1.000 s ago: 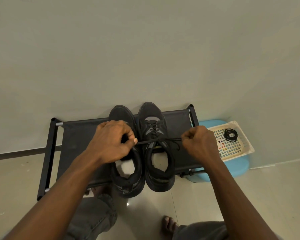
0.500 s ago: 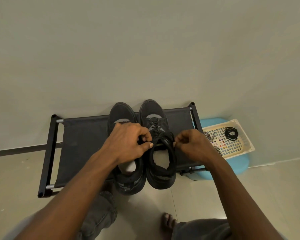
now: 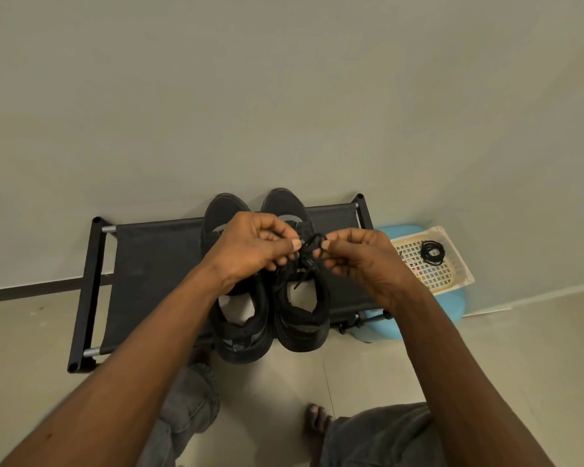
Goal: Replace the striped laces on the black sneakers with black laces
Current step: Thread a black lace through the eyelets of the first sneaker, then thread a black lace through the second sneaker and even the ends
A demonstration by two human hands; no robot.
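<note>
At the centre of the frame, above the right-hand sneaker (image 3: 302, 318), the two hands now meet. A second ago they stood apart, drawing the black lace (image 3: 312, 240) taut across the shoe. They then closed in low over its tongue, and now they are lifted with a small loop standing between them.

The left hand (image 3: 250, 247) pinches one strand between thumb and forefinger. The right hand (image 3: 361, 261) pinches the other, its remaining fingers curled. This looks like a bow being tied, so relacing this shoe seems nearly finished. The left-hand sneaker (image 3: 240, 338) is half hidden under the left wrist, and whether it is laced cannot be told.

The lace is a thin, limp, matte cord. Both sneakers are soft black fabric with grey toe overlays, padded collars and pale insoles. They sit on a rack (image 3: 155, 264) of taut black cloth stretched between tubes. At the right of the frame a cream lattice basket (image 3: 457, 274) holds a coiled black lace (image 3: 432, 252) and rests on a smooth blue stool (image 3: 452, 306).
</note>
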